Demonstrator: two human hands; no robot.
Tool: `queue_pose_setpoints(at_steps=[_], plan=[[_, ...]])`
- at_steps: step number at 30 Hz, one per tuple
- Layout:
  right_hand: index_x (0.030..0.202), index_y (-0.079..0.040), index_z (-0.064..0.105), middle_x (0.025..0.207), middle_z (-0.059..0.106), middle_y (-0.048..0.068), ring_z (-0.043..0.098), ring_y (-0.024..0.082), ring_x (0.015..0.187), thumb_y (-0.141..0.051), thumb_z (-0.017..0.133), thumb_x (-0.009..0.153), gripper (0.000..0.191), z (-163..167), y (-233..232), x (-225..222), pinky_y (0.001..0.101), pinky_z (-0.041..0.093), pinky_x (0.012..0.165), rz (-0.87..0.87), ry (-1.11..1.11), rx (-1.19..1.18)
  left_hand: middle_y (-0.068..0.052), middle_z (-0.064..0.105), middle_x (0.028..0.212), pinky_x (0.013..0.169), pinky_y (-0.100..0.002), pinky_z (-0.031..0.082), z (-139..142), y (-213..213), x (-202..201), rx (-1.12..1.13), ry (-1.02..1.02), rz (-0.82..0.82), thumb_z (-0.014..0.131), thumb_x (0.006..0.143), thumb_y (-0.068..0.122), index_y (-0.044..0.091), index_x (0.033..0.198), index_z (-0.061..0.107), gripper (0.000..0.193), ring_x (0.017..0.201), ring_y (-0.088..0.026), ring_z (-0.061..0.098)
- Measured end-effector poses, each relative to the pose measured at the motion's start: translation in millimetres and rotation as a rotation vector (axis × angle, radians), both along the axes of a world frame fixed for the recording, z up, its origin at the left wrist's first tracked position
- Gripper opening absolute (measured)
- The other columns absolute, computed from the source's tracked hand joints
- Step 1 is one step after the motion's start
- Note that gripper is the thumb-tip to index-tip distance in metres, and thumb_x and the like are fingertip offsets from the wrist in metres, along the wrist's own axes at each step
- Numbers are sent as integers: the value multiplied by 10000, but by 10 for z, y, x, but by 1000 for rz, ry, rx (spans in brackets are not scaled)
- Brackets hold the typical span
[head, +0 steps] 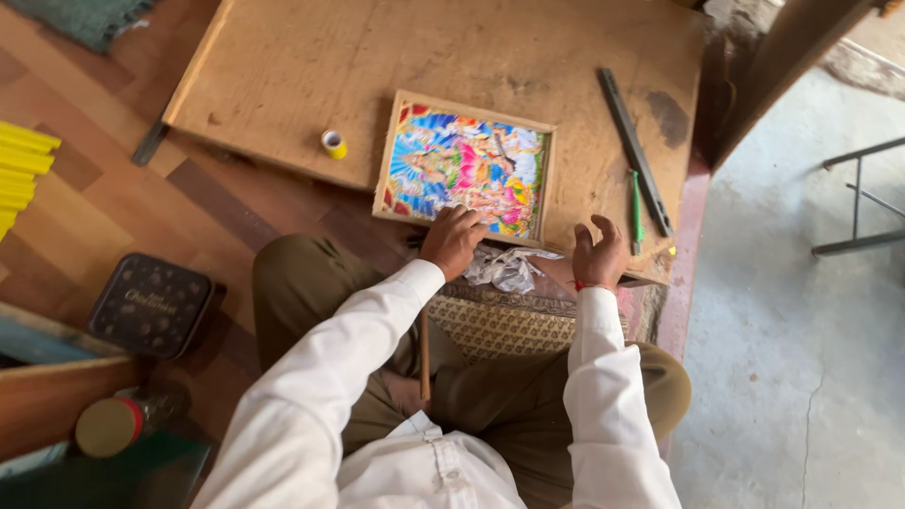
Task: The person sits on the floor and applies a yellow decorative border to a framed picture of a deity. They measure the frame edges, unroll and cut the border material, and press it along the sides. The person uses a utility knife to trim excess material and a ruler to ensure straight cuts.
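Observation:
A colourful picture in a light wooden frame [466,167] lies flat on a wooden board [283,75]. My left hand [452,240] rests with its fingers on the near edge of the frame. My right hand [598,253] hovers over the board's near right edge, fingers curled and apart, holding nothing. Between the two hands lies a crumpled clear plastic wrap [504,269]. Both my arms are in white sleeves, and I sit cross-legged in olive trousers.
On the board lie a small yellow roll of tape [333,144], a long dark metal bar [634,151] and a green-handled tool [636,209]. A dark tin box [151,303] and a red-rimmed jar [111,425] sit on the floor at left. Yellow strips [19,170] lie far left.

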State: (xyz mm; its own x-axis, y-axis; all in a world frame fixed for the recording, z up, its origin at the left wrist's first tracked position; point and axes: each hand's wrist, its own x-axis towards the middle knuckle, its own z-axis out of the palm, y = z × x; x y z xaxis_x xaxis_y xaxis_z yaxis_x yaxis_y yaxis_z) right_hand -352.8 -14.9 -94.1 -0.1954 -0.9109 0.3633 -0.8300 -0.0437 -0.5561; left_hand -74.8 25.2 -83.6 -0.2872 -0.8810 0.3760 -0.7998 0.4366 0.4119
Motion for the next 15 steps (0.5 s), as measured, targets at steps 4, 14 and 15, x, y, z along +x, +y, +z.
queue_pose_setpoints(at_steps=[4, 14, 15], plan=[[1093, -42, 775, 1067, 758, 198, 719, 369, 991, -232, 822, 856, 308, 111, 159, 125, 434, 547, 891, 1, -53, -28, -127, 670, 1182, 978, -445, 499, 42, 306, -90, -98, 138, 215, 673, 882, 18, 26, 1183, 720, 305, 1076, -296, 624], [1129, -70, 787, 981, 781, 121, 738, 176, 865, -237, 834, 983, 227, -233, 532, 726, 344, 568, 800, 450, -130, 169, -109, 652, 1189, 864, -412, 548, 772, 2556, 1133, -38, 217, 426, 766, 901, 88, 41, 1181, 682, 296, 1010, -323, 666], [1115, -63, 793, 1052, 777, 140, 729, 226, 934, -224, 841, 1014, 196, -296, 520, 709, 382, 566, 877, 579, 87, 59, -122, 638, 1215, 876, -404, 556, 812, 2749, 1285, -5, 240, 476, 749, 917, 76, 31, 1210, 671, 307, 1041, -329, 664]])
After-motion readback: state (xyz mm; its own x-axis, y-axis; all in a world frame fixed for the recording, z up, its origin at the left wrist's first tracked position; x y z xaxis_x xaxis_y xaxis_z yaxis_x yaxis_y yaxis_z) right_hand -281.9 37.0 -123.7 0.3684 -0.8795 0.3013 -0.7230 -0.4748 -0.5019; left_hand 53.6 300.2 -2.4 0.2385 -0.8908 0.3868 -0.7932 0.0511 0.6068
